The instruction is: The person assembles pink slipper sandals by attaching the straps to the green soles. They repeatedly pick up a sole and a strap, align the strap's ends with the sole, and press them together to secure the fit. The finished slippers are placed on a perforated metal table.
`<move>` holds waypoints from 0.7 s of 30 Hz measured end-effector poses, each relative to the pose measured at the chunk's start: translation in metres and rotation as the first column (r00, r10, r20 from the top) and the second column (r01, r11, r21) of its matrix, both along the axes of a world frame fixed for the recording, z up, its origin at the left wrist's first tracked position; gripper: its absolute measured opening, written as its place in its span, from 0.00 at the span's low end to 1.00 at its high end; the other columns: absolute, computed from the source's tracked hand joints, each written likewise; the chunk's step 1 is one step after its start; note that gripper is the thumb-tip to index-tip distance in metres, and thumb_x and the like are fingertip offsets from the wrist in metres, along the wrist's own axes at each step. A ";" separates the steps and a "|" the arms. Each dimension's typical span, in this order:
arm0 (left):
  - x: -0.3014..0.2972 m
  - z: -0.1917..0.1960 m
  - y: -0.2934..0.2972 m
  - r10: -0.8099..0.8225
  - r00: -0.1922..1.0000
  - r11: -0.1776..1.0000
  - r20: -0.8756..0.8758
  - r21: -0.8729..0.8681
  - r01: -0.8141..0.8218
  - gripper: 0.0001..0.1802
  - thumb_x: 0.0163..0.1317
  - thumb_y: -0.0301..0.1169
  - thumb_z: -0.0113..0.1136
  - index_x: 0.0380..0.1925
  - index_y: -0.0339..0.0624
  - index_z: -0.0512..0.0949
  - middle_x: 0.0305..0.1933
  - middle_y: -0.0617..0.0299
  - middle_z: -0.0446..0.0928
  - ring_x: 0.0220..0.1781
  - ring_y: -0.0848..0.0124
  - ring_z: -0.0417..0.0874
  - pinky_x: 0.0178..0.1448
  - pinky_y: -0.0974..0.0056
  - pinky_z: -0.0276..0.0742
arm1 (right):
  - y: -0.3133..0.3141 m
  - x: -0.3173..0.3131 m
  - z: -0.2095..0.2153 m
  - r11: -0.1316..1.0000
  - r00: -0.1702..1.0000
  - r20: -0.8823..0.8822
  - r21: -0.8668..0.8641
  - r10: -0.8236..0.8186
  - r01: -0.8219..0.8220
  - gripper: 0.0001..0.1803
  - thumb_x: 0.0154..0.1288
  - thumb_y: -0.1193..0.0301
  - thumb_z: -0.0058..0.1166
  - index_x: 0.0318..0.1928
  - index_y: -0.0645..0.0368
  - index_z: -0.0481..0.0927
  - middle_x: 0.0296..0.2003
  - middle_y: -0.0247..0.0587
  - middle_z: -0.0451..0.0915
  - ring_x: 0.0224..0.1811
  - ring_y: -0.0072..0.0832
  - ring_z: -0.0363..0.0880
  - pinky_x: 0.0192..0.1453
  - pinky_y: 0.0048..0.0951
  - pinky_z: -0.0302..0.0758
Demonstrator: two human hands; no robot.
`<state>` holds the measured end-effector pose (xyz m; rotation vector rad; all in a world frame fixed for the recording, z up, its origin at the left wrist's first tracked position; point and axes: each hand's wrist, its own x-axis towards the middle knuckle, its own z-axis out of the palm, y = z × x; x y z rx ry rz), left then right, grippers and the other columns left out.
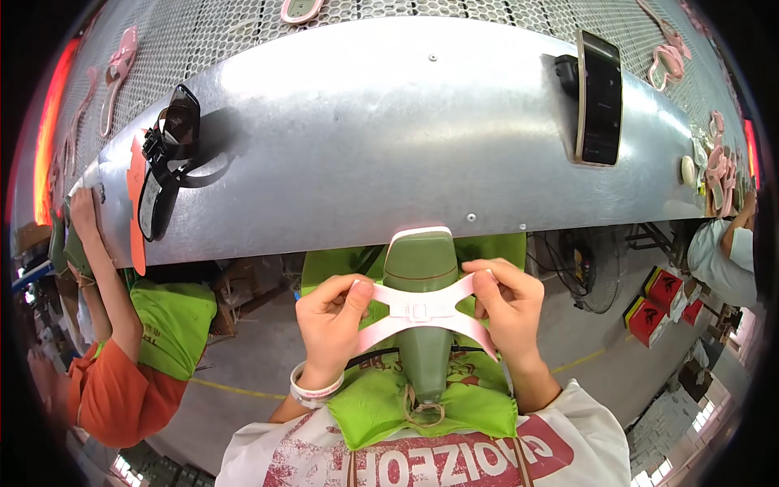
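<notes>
A pale pink sandal strap [420, 311], cut like an X with a buckle at its middle, is stretched across a green shoe last [423, 365]. My left hand [331, 318] pinches its left side between thumb and fingers. On the other side, my right hand [510, 307] grips it the same way. The last points away from me, its toe close to the table's near edge and its heel end against my green apron [349, 414]. A pale sole edge rims the toe. The strap hides the middle of the last.
The metal table [341, 146] bears a black sandal [162, 162], an orange flat piece [136, 211] and a propped phone [600, 101]. Beyond lies a mesh conveyor [357, 16] with pink sandals [120, 69]. A co-worker in orange [130, 390] is at left, another person [718, 252] at right.
</notes>
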<state>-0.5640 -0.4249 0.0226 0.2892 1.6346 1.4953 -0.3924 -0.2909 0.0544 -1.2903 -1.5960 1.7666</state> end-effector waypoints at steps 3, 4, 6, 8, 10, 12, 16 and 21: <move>0.005 -0.011 0.004 0.059 0.998 0.998 -0.009 -0.001 -0.059 0.09 0.64 0.29 0.63 0.35 0.30 0.81 0.25 0.64 0.79 0.23 0.81 0.73 0.27 0.75 0.68 | 0.004 -0.006 -0.011 0.998 0.997 -0.039 0.006 -0.060 0.060 0.10 0.69 0.73 0.54 0.42 0.69 0.83 0.34 0.37 0.79 0.25 0.14 0.70 0.27 0.16 0.64; 0.005 -0.012 0.006 0.062 0.998 0.998 -0.005 -0.010 -0.062 0.10 0.64 0.29 0.62 0.35 0.30 0.81 0.25 0.64 0.79 0.24 0.81 0.73 0.27 0.75 0.68 | 0.007 -0.006 -0.012 0.998 0.998 -0.034 -0.033 -0.053 0.052 0.10 0.68 0.73 0.54 0.42 0.69 0.82 0.34 0.38 0.80 0.30 0.17 0.73 0.34 0.18 0.69; 0.005 -0.013 0.010 0.061 0.998 0.998 -0.001 -0.017 -0.061 0.11 0.64 0.30 0.62 0.34 0.30 0.82 0.25 0.64 0.79 0.24 0.81 0.73 0.28 0.75 0.68 | 0.011 -0.009 -0.016 1.000 0.999 -0.034 0.016 -0.019 0.020 0.10 0.68 0.73 0.54 0.42 0.70 0.82 0.34 0.39 0.81 0.33 0.20 0.75 0.38 0.20 0.70; 0.003 -0.013 0.012 0.052 0.999 0.999 0.001 -0.013 -0.052 0.12 0.64 0.31 0.62 0.34 0.30 0.82 0.26 0.64 0.79 0.25 0.81 0.73 0.29 0.75 0.69 | 0.015 -0.010 -0.016 1.000 1.000 -0.025 0.015 0.014 -0.013 0.11 0.68 0.72 0.53 0.40 0.70 0.83 0.34 0.42 0.82 0.37 0.24 0.77 0.43 0.24 0.72; 0.003 -0.017 0.012 0.042 0.999 0.999 -0.020 -0.018 -0.043 0.12 0.65 0.32 0.62 0.34 0.30 0.82 0.26 0.64 0.79 0.25 0.80 0.74 0.30 0.74 0.69 | 0.016 -0.009 -0.018 1.000 0.999 -0.031 0.005 0.014 -0.014 0.11 0.69 0.71 0.53 0.40 0.69 0.83 0.34 0.42 0.82 0.37 0.25 0.78 0.44 0.25 0.73; 0.004 -0.018 0.014 0.048 0.998 0.999 -0.035 -0.022 -0.049 0.13 0.65 0.32 0.62 0.33 0.30 0.82 0.27 0.65 0.79 0.27 0.80 0.73 0.32 0.74 0.68 | 0.016 -0.009 -0.023 1.000 0.999 -0.047 -0.007 0.012 -0.012 0.12 0.69 0.71 0.53 0.40 0.68 0.83 0.34 0.43 0.83 0.37 0.25 0.78 0.44 0.27 0.73; 0.004 -0.021 0.013 0.059 0.998 0.998 -0.033 -0.025 -0.060 0.13 0.65 0.32 0.62 0.33 0.30 0.82 0.27 0.66 0.79 0.28 0.82 0.70 0.33 0.74 0.66 | 0.018 -0.011 -0.023 1.000 0.999 -0.041 -0.013 0.017 -0.018 0.11 0.68 0.71 0.54 0.39 0.68 0.84 0.33 0.43 0.83 0.37 0.25 0.78 0.44 0.27 0.73; 0.004 -0.026 0.010 0.047 0.999 0.999 0.001 -0.014 -0.047 0.13 0.65 0.33 0.62 0.32 0.29 0.81 0.27 0.66 0.78 0.28 0.81 0.71 0.33 0.74 0.66 | 0.015 -0.011 -0.029 0.994 0.999 -0.049 -0.109 -0.006 0.001 0.11 0.67 0.71 0.55 0.38 0.69 0.84 0.31 0.41 0.83 0.35 0.23 0.77 0.42 0.26 0.73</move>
